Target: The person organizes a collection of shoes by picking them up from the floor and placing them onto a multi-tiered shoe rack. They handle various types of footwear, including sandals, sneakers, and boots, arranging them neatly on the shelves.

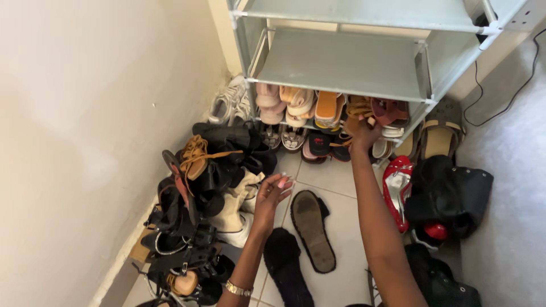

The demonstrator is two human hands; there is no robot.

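Shoe heap [199,204] along left wall. Black slippers [301,239] near, on tiled floor [341,199]. Red heels [396,190], black bag [455,196] right. White sneakers [230,101] far corner.

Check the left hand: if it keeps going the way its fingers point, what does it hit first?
Likely the pile of shoes along the wall. The left hand is open, fingers aimed up and slightly right, with the cream boot and black shoes right beside it. Depth is unclear; it may pass over them towards the rack's bottom row.

Pale grey-green shoe rack [341,62] holding pink, cream, orange and tan sandals [318,108], a glossy red shoe [396,190], black slippers [313,227] on white tile floor [341,187].
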